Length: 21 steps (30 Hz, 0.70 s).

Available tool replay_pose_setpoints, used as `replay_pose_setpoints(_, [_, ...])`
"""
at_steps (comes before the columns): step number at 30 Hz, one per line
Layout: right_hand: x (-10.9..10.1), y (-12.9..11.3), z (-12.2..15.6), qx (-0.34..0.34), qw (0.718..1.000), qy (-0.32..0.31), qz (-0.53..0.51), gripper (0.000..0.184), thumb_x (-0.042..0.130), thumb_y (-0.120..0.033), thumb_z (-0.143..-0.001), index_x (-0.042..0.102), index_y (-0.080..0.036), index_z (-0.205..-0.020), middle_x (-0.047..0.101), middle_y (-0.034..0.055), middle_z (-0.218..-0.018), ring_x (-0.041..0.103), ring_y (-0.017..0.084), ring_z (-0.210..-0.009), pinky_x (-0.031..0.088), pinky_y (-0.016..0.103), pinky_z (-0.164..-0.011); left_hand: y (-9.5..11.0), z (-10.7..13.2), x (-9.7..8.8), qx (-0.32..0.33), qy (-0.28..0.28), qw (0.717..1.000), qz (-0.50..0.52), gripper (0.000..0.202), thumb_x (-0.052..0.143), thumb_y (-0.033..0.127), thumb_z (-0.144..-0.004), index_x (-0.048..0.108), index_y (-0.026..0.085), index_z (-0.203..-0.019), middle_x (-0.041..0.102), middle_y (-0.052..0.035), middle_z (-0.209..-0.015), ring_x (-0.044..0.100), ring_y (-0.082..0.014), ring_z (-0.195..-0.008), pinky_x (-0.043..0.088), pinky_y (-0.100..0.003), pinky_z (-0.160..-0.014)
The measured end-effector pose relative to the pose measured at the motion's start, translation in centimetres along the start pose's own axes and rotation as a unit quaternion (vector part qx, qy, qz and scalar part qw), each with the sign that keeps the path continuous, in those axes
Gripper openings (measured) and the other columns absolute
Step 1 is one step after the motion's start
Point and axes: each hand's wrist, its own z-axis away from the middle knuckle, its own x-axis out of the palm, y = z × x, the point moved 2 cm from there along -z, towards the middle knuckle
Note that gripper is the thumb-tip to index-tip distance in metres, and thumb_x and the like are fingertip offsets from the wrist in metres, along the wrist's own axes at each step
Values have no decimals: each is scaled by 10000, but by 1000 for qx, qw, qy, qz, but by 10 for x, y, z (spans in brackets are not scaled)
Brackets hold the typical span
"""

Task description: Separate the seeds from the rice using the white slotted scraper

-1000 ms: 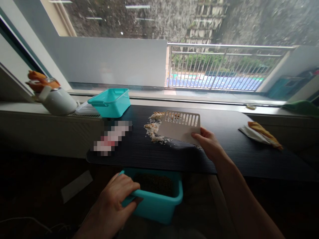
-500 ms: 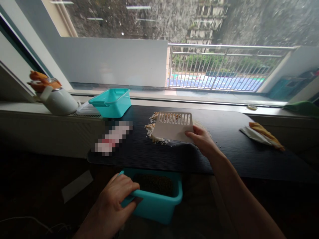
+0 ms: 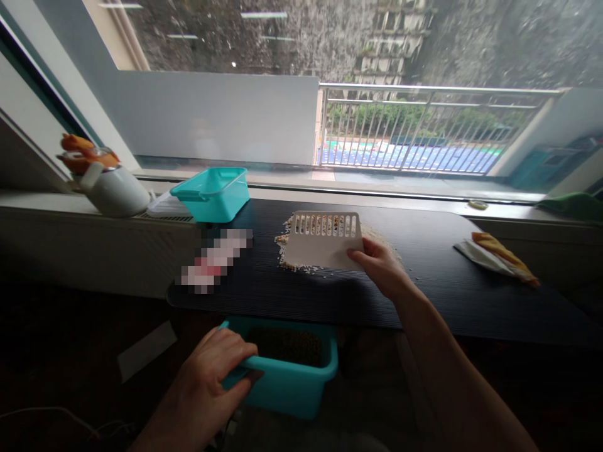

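Note:
My right hand (image 3: 380, 269) pinches the right edge of a flat white slotted scoop (image 3: 320, 252), thumb on top. This scoop is over a spread of pale grains with some yellow and brown bits (image 3: 282, 252) on the dark table; I cannot tell whether it touches them. Below the table's front edge, my left hand (image 3: 214, 370) grips the left rim of a teal bin (image 3: 292, 373), fingers over the edge and thumb beneath. Dark granular material (image 3: 287, 345) lies inside that bin, in shadow.
On the dark table (image 3: 424, 307), a second teal bin (image 3: 219, 198) stands at the back left. A blurred-out packet (image 3: 217, 260) lies in front of it, and a yellow-and-white cloth or packet (image 3: 499, 257) at right. A white kettle-like pot (image 3: 117, 191) rests on the sill.
The scoop has shifted slightly left over the grains with my right hand. My left hand and the held bin have moved a little left.

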Motion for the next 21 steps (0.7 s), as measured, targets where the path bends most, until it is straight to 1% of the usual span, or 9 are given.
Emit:
replay_pose_setpoints(3, [-7, -3, 7, 4, 1000, -6, -6, 287, 671, -330, -617, 684, -214, -880, 727, 45, -873, 657, 264, -848, 526, 400, -778, -1, 0, 0, -6, -1, 1000, -1, 115, 636, 170, -749, 676, 251, -819, 682, 29, -731, 641, -167, -702, 527, -266, -679])
replay_pose_setpoints(8, [-17, -2, 13, 0, 1000, 22, 1, 283, 671, -331, -626, 678, -223, -887, 733, 48, -857, 660, 275, -852, 521, 423, -783, -1, 0, 0, -15, -11, 1000, -7, 114, 625, 172, -755, 678, 251, -818, 679, 27, -732, 641, -168, -705, 531, -268, -692])
replay_pose_setpoints(12, [-16, -1, 16, -4, 1000, 14, 5, 275, 678, -336, -621, 691, -224, -873, 737, 42, -866, 661, 266, -829, 525, 413, -765, -1, -1, -1, -13, 2, 1000, -8, 121, 622, 172, -743, 684, 249, -811, 684, 24, -729, 644, -170, -700, 531, -255, -650])
replay_pose_setpoints(15, [-17, -2, 20, -5, 1000, 12, -8, 278, 692, -334, -615, 704, -216, -866, 740, 40, -861, 663, 260, -816, 526, 399, -752, -2, 0, -1, -12, 6, 1000, -9, 132, 626, 164, -734, 684, 250, -814, 684, 27, -730, 644, -171, -701, 534, -265, -669])
replay_pose_setpoints(18, [-16, -3, 25, -7, 1000, 10, -13, 280, 699, -327, -627, 708, -203, -879, 738, 42, -852, 667, 250, -805, 530, 380, -741, -2, 1, -2, -11, 8, 1000, -11, 133, 628, 161, -730, 683, 251, -812, 681, 29, -724, 643, -170, -692, 535, -270, -668])
replay_pose_setpoints(21, [-10, 0, 30, -15, 1000, -11, -8, 308, 698, -338, -666, 702, -190, -935, 738, 49, -888, 670, 242, -825, 534, 368, -757, -3, 2, -3, -12, 8, 1000, -14, 134, 629, 160, -732, 682, 252, -813, 682, 29, -729, 645, -170, -699, 537, -267, -666])
